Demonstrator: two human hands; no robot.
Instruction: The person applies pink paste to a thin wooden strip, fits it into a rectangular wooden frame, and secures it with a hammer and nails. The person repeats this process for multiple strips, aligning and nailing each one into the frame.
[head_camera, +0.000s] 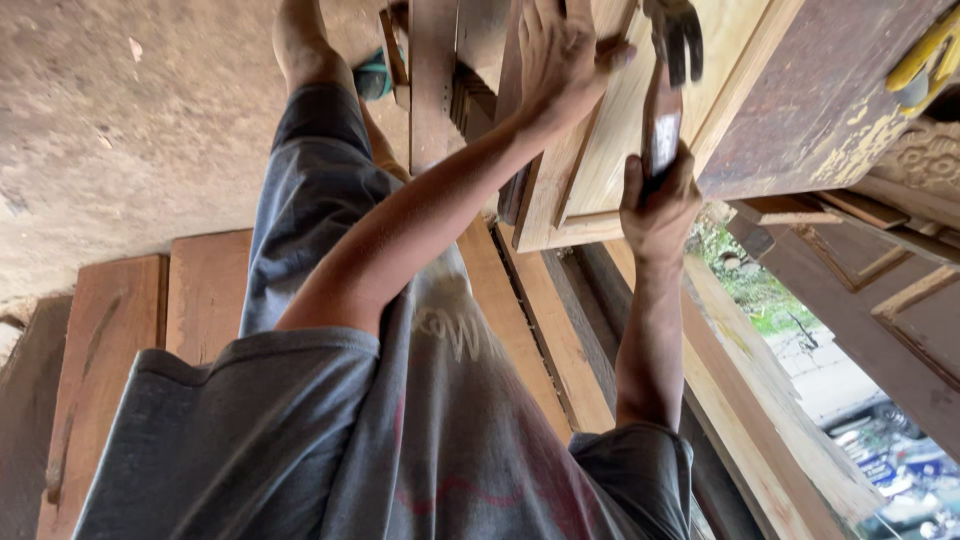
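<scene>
My left hand (556, 62) presses flat on a pale wooden door panel (620, 130), fingers spread over one of its raised frame strips. Just to its right, my right hand (657, 205) grips the handle of a claw hammer (668, 90). The hammer's dark metal head is up near the fingers of my left hand. Whether anything small is held under the left fingers is hidden. My grey shirt (420, 420) and both forearms fill the middle of the view.
Reddish wooden planks (150, 320) lie at the left beside a rough concrete floor (120, 120). A dark brown door with carved trim (850, 90) and more framed panels (890, 290) stand at the right. My leg and a teal sandal (372, 75) are at the top. Greenery and parked cars (890, 460) show at the lower right.
</scene>
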